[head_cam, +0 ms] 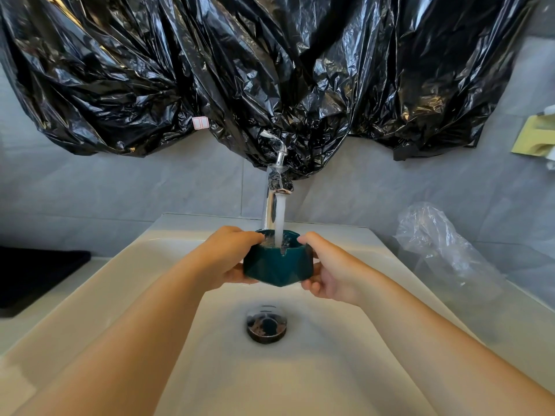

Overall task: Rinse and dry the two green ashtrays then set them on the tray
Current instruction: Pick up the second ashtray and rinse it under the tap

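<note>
Now over the white sink (126, 259) | our left hand (228, 256) and right hand (327, 271) each clasp a side of the green ashtray (277, 268) | tap stream (280, 217) filling it | risk: wet glaze may slip from us; overflow may splash.

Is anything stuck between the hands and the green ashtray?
No. The left hand and right hand both grip the green ashtray directly, under the running water. Nothing visible sits between them.

Head-worn view, facing down (close), over sink (126, 274)
</note>
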